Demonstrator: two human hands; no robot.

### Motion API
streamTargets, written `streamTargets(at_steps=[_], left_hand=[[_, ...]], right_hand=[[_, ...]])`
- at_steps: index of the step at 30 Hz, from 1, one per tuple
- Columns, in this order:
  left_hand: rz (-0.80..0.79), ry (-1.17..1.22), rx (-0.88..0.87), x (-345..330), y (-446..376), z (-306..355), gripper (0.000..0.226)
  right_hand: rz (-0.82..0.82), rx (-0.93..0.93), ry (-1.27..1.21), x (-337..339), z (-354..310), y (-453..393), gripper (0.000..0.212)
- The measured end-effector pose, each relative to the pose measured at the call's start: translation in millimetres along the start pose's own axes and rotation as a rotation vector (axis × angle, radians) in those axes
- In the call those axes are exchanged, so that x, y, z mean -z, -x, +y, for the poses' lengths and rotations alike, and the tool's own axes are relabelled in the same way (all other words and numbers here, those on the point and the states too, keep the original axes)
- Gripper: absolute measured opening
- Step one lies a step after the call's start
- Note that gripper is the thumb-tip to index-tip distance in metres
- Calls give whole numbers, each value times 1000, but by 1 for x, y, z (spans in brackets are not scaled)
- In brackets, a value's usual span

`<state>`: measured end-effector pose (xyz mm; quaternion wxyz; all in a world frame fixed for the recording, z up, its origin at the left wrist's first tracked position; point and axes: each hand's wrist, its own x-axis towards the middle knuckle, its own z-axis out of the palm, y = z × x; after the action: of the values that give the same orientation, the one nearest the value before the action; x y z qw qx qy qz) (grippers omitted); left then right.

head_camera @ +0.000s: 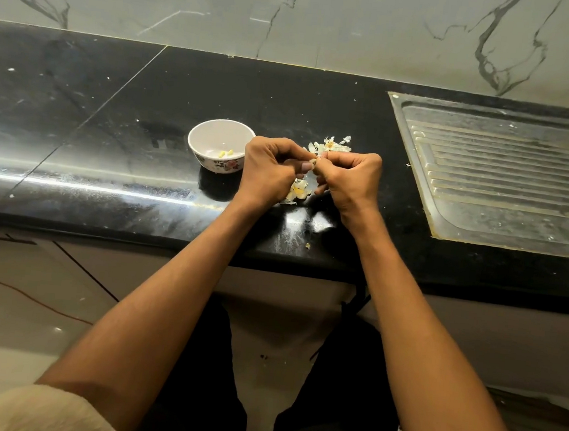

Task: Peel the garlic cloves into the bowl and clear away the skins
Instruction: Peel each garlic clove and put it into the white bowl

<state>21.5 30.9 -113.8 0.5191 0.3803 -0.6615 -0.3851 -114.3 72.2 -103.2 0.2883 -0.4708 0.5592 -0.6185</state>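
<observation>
Papery skin coming off clove (pixel 314 162), pinched by left hand (pixel 269 170) and right hand (pixel 350 179) fingers; next: drop into bowl (pixel 219 145).

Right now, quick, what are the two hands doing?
Left hand: fingers curled, pinching a garlic clove.
Right hand: fingers curled, pinching the same garlic clove from the other side.

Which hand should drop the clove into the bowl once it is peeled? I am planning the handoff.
Probably the left hand: it is right beside the bowl, while the right hand is farther off. Both pinch the clove.
</observation>
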Motion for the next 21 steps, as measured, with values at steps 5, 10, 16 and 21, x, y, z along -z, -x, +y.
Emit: streamTargets(at_steps=[5, 10, 16, 21], left_hand=[[-15, 15, -17, 1, 0, 2, 17], [-29, 50, -26, 1, 0, 3, 29], [-23, 130, -8, 1, -1, 0, 22], [-56, 208, 26, 2, -3, -1, 19]], right_hand=[[-27, -111, -124, 2, -2, -2, 17], [-83, -168, -205, 4, -2, -5, 29], [-116, -238, -262, 7, -1, -9, 22], [-112, -253, -298, 7, -1, -10, 12]])
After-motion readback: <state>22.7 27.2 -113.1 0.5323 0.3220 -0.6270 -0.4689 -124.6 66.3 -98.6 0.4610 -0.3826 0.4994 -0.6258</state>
